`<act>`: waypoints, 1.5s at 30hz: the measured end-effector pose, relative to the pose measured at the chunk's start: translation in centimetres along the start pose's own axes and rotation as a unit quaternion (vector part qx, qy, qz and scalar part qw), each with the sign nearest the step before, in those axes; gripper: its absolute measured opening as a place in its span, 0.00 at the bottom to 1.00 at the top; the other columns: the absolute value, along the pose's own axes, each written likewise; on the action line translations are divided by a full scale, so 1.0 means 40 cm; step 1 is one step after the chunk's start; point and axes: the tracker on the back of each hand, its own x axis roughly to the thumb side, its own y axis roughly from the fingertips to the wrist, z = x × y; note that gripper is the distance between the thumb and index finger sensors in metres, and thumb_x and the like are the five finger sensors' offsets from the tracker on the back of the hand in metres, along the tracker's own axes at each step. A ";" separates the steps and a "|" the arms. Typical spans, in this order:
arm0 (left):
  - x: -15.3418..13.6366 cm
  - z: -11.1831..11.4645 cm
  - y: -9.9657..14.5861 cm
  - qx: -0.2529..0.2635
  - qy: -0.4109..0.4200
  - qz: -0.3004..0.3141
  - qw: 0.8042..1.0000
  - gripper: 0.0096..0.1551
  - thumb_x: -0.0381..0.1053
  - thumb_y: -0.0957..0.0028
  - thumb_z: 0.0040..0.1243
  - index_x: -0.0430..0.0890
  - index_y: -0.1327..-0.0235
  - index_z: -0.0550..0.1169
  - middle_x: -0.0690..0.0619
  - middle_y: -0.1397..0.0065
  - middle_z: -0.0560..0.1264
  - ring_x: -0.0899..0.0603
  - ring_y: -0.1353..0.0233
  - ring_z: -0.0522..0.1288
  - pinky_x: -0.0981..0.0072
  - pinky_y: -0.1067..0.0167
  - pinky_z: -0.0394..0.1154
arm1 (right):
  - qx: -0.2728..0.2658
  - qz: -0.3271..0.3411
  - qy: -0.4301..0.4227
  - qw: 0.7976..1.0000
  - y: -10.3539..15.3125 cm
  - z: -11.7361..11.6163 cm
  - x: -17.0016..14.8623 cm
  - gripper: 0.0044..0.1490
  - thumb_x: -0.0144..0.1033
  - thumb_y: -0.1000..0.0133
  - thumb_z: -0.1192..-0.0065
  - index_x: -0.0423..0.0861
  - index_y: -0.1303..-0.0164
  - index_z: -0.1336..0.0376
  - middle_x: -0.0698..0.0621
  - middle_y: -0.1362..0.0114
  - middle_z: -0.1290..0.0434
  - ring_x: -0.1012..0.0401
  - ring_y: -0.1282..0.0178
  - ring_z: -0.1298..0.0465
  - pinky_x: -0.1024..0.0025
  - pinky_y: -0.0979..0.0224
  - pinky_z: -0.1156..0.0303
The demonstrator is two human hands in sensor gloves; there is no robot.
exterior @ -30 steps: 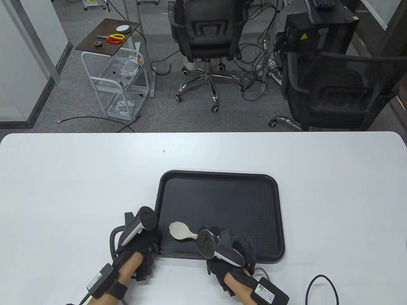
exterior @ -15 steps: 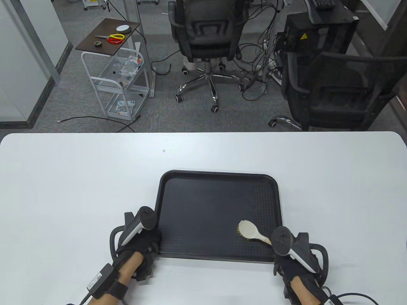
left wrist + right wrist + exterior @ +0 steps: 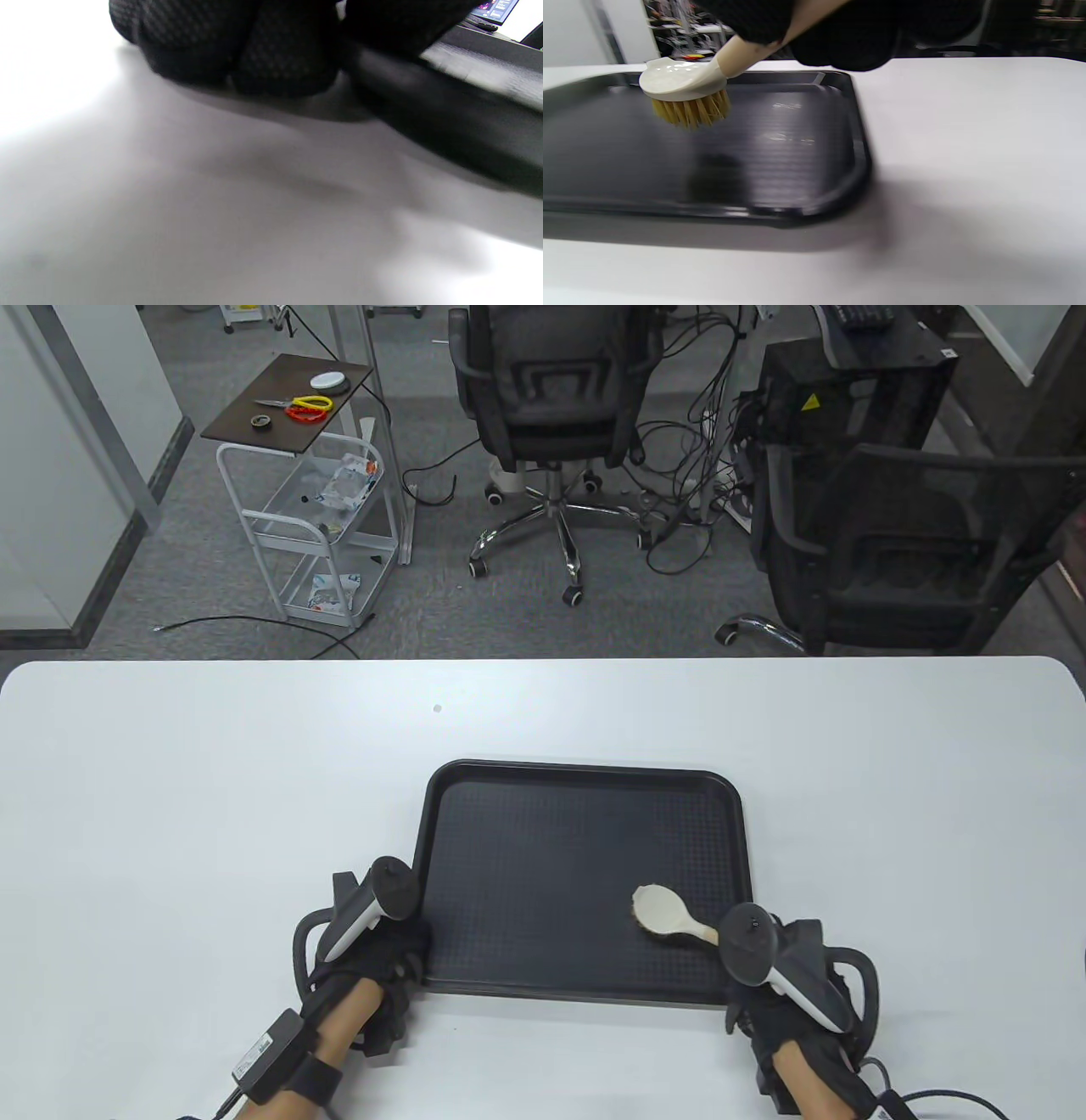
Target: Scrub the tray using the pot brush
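The tray (image 3: 584,882) lies flat on the white table (image 3: 170,814), near the person's edge and roughly centred between the two hands. It is black, rectangular, with a raised rim and a textured floor.

The brush (image 3: 664,911) is inside the tray, over the near right part of the floor. Its round cream head faces up and its yellow bristles (image 3: 691,112) point down at the tray floor. In the right wrist view the bristle tips sit at or just above the surface; contact cannot be confirmed.

The right hand (image 3: 785,984) grips the brush handle, with gloved fingers (image 3: 840,38) wrapped around the shaft. The hand itself sits just outside the tray's near right corner.

The left hand (image 3: 373,950) rests at the tray's near left corner. The left wrist view shows its gloved fingers (image 3: 237,51) curled down against the table and pressed to the tray rim. It appears to steady the tray; whether it clasps the rim cannot be determined.

Step in hand, as judged: the scrubbing stroke along the near strip of the tray floor.

The next move calls for:
- downward pressure so that the bristles bear on the textured floor;
- a stroke toward the unbrushed far part of the tray;
- firm bracing by the left hand, since the tray could slide on the smooth table.
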 end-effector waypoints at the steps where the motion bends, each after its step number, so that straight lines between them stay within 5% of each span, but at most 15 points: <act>1: 0.000 0.000 0.000 0.000 0.000 0.000 1.000 0.46 0.61 0.52 0.58 0.43 0.26 0.57 0.54 0.66 0.80 0.47 0.61 0.79 0.48 0.36 0.68 | -0.003 0.014 0.002 1.000 -0.002 0.000 0.029 0.33 0.34 0.45 0.35 0.56 0.27 0.38 0.45 0.27 0.31 0.51 0.38 0.25 0.49 0.36 0.28; 12: 0.000 0.000 0.000 0.000 -0.001 0.002 1.000 0.46 0.61 0.52 0.58 0.43 0.26 0.57 0.54 0.66 0.80 0.47 0.61 0.79 0.48 0.36 0.68 | 0.005 0.127 -0.005 0.992 -0.035 -0.095 0.328 0.34 0.35 0.45 0.38 0.57 0.26 0.39 0.47 0.27 0.32 0.53 0.38 0.25 0.51 0.36 0.28; 22: 0.001 0.001 -0.001 -0.001 0.000 0.002 1.000 0.46 0.61 0.52 0.58 0.43 0.26 0.57 0.54 0.66 0.80 0.46 0.61 0.79 0.48 0.36 0.68 | 0.009 0.163 0.034 0.986 0.001 -0.138 0.372 0.34 0.35 0.45 0.39 0.57 0.26 0.40 0.47 0.27 0.32 0.53 0.39 0.24 0.53 0.38 0.26; 26: 0.001 0.001 -0.001 0.000 -0.001 0.001 1.000 0.46 0.61 0.52 0.58 0.43 0.26 0.57 0.54 0.66 0.80 0.47 0.61 0.79 0.48 0.36 0.68 | 0.032 0.150 0.028 0.988 0.001 -0.134 0.326 0.34 0.35 0.46 0.38 0.58 0.27 0.39 0.46 0.28 0.32 0.53 0.39 0.24 0.53 0.39 0.25; 36: 0.001 0.001 -0.001 0.000 -0.001 0.001 1.000 0.46 0.61 0.52 0.58 0.43 0.26 0.57 0.54 0.66 0.80 0.47 0.61 0.79 0.48 0.36 0.68 | 0.093 0.042 0.007 0.995 0.008 -0.078 0.026 0.34 0.32 0.47 0.35 0.58 0.28 0.38 0.45 0.28 0.31 0.51 0.38 0.24 0.49 0.38 0.25; 45: 0.001 0.001 -0.001 0.000 0.000 0.000 1.000 0.46 0.61 0.52 0.58 0.43 0.26 0.57 0.54 0.66 0.80 0.47 0.61 0.79 0.48 0.36 0.68 | 0.085 -0.058 0.019 0.994 0.046 -0.036 -0.197 0.34 0.32 0.47 0.34 0.58 0.28 0.37 0.48 0.28 0.29 0.51 0.39 0.24 0.49 0.38 0.26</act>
